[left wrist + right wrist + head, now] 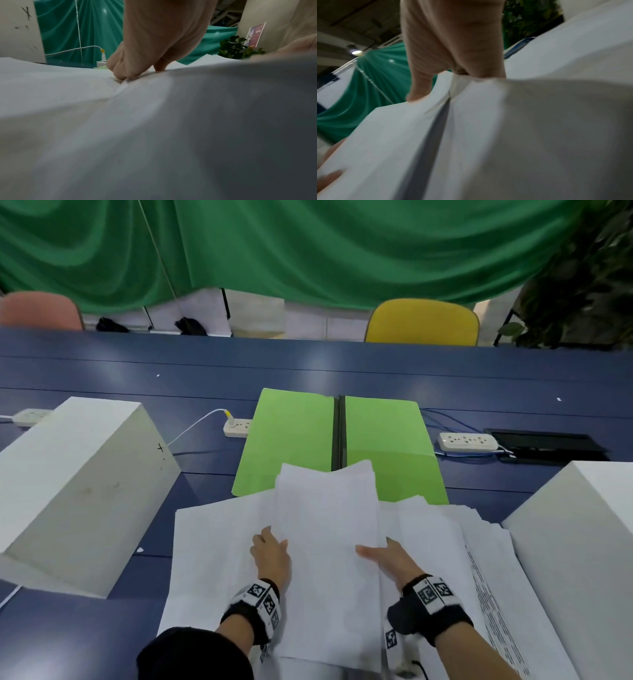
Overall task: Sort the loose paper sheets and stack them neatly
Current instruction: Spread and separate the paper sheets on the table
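Note:
A bundle of white paper sheets (329, 525) is held in the middle, its far end over the near edge of an open green folder (291, 440). My left hand (270, 549) grips the bundle's left edge; in the left wrist view its fingertips (120, 75) pinch the paper (154, 121). My right hand (380, 556) grips the right edge, thumb on top. In the right wrist view my thumb (418, 93) presses the sheets (488, 135), the fingers hidden behind them. More loose sheets (212, 542) lie spread on the table, some printed (479, 559).
White blocks stand at the left (78, 484) and right (582, 542) of the blue table (342, 364). Two power strips (236, 428) (467, 441) with cables and a black tablet (544, 445) lie beside the folder. A yellow chair (423, 320) and pink chair (37, 309) stand behind.

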Demonstrator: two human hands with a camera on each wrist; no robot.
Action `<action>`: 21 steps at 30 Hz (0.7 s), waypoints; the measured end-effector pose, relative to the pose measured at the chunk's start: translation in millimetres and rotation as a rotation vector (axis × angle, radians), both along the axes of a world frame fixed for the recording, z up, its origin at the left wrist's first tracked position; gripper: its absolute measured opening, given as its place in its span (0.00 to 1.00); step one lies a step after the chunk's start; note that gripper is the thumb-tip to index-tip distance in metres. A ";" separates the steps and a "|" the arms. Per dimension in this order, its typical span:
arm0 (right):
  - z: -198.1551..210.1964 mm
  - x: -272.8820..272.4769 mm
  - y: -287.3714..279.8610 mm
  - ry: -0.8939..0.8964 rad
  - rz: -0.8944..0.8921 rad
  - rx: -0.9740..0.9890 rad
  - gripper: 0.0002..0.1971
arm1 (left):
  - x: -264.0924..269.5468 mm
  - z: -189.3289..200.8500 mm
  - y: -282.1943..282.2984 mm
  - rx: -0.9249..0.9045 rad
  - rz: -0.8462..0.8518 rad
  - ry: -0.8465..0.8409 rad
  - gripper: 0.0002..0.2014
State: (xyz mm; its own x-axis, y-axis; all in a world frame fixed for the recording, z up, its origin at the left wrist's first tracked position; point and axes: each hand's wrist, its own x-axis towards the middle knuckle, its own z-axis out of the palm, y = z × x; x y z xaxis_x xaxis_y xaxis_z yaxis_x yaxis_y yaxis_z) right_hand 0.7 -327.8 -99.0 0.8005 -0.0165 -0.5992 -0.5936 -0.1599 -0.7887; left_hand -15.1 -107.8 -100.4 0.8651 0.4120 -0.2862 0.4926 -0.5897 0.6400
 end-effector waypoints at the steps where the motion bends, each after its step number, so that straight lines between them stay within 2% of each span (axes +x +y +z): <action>1: -1.5 -1.3 2.0 -0.038 0.005 -0.007 0.27 | 0.8 -2.9 0.2 -0.014 0.009 -0.008 0.22; 2: -0.8 -4.2 3.8 -0.077 0.001 -0.006 0.25 | 0.9 -2.6 0.8 -0.034 0.005 0.000 0.23; 5: 11.3 -15.1 3.5 -0.191 0.014 0.040 0.28 | -0.5 0.3 10.2 -0.130 0.009 -0.021 0.29; 7: 25.2 -23.0 2.3 -0.289 0.012 0.098 0.27 | -2.8 19.8 20.2 -0.325 0.056 -0.115 0.34; 9: 45.3 -29.3 1.1 -0.385 -0.021 0.161 0.25 | -5.8 58.2 24.9 -0.589 0.020 -0.274 0.27; 10: 57.1 -30.4 2.4 -0.437 -0.044 0.189 0.23 | -5.1 77.7 27.4 -0.618 -0.041 -0.395 0.22; 12: 83.8 -29.4 8.0 -0.557 -0.093 0.231 0.15 | -5.0 118.1 28.7 -0.578 -0.120 -0.645 0.17; 14: 114.8 -27.6 16.6 -0.665 -0.159 0.255 0.11 | -7.3 149.1 26.7 -0.526 -0.148 -0.808 0.15; 17: 149.5 -26.3 30.6 -0.766 -0.206 0.291 0.14 | -16.5 177.5 22.4 -0.489 -0.169 -0.974 0.14; 20: 160.9 -28.4 43.4 -0.791 -0.174 0.360 0.21 | -27.8 178.2 24.4 -0.455 -0.198 -1.048 0.23; 21: 161.2 -30.4 46.7 -0.797 -0.157 0.365 0.26 | -31.3 174.0 25.9 -0.453 -0.203 -1.050 0.24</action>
